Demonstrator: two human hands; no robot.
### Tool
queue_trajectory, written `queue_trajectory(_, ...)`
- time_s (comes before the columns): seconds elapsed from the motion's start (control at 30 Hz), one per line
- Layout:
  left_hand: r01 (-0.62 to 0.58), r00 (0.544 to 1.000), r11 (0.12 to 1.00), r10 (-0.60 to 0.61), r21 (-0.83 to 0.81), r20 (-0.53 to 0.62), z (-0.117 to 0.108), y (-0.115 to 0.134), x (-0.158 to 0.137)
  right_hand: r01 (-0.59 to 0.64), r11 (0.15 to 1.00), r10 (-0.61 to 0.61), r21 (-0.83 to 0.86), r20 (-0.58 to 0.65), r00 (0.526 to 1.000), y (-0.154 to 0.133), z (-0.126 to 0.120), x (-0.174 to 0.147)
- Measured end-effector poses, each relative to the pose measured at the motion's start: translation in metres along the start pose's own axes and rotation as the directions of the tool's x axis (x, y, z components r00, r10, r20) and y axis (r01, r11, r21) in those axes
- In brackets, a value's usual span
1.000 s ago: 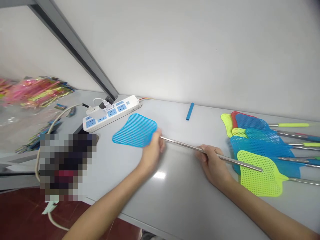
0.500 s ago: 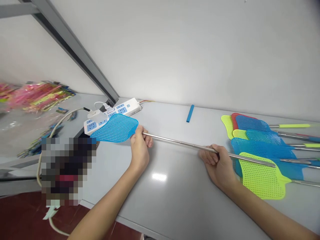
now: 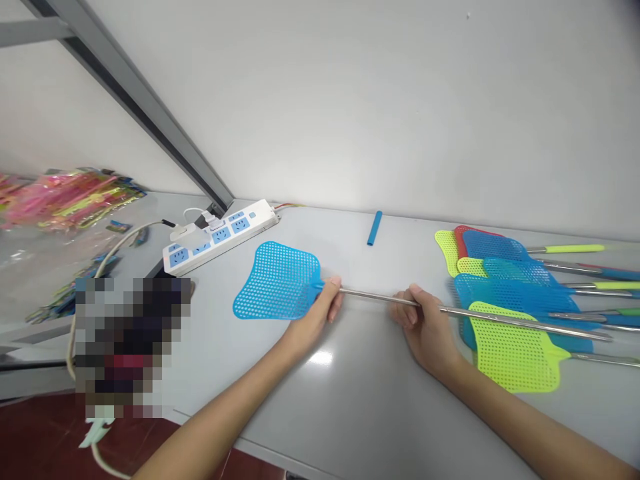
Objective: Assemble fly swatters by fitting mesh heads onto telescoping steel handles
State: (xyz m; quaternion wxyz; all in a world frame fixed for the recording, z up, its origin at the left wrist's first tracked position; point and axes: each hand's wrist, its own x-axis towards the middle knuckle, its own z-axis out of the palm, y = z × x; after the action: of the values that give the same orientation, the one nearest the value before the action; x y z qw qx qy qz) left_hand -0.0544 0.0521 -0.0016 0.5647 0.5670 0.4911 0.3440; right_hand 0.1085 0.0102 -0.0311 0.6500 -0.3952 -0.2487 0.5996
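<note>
On the grey table (image 3: 350, 393), a blue fly swatter (image 3: 278, 281) lies flat with its metal rod (image 3: 475, 315) running off to the right. Left hand (image 3: 314, 319): fingers (image 3: 334, 294) closed around the neck where the mesh head meets the rod. Right hand (image 3: 425, 327): fingers pinched shut on the rod farther along. Beyond the right fingertips the rod passes over a pile of swatters (image 3: 505, 293), blue, yellow-green and red. A small blue sleeve (image 3: 374, 229) lies apart, behind both hands. A power strip (image 3: 220, 235) sits past the left fingers, near the mesh head.
</note>
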Motion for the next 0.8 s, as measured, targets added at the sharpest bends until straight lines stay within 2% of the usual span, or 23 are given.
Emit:
queue_trajectory(0.1, -0.006, 1.000, 1.000, 0.007, -0.023, 0.031, 0.004, -0.002, -0.003, -0.012, 0.997, 0.014, -0.074, 0.025, 1.000, 0.000, 0.000, -0.001)
queue_trajectory(0.23, -0.002, 0.998, 0.976, -0.013, -0.219, -0.065, 0.006, -0.003, 0.003, -0.050, 0.989, 0.053, -0.140, 0.024, 0.998, 0.000, 0.000, -0.003)
queue_trajectory(0.33, -0.038, 0.992, 0.957, 0.001, -0.288, -0.126, 0.005, -0.002, 0.008, -0.074, 0.989, 0.075, -0.128, 0.008, 0.997, 0.000, 0.000, -0.004)
queue_trajectory(0.53, -0.053, 0.976, 0.946, -0.019, -0.320, -0.217, -0.002, 0.004, 0.014, -0.102, 0.995, 0.102, -0.001, -0.054, 0.993, 0.000, 0.001, -0.003)
queue_trajectory(0.8, -0.087, 0.980, 0.965, 0.038, -0.247, -0.193, 0.002, -0.004, 0.011, -0.074, 0.995, 0.079, 0.067, -0.072, 0.994, -0.002, 0.001, 0.000)
